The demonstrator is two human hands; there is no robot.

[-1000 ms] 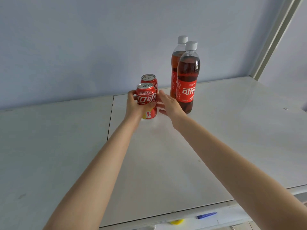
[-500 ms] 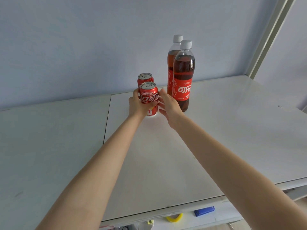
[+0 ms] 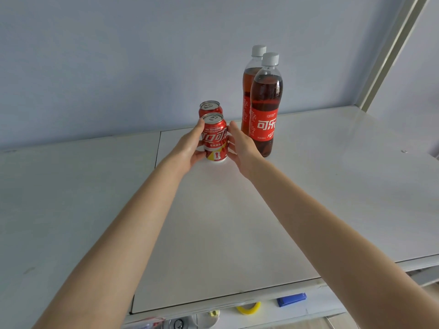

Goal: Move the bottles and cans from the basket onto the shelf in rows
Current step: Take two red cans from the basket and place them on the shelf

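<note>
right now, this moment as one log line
front can: upright on shelf, before rear can | left hand: holds front can | right hand: touches its other side | front bottle, rear bottle: right of cans

Both forearms are bare right to the picture's lower edge; the left hand (image 3: 187, 148) and right hand (image 3: 242, 148) are bare too.

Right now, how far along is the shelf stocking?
Done: the back bottle and front bottle stand in one row on the shelf, with the back can beside them. In hand: the left hand holds the front can, standing on the shelf; the right hand flanks it. Left: cannot tell, no unplaced drinks in view.
</note>
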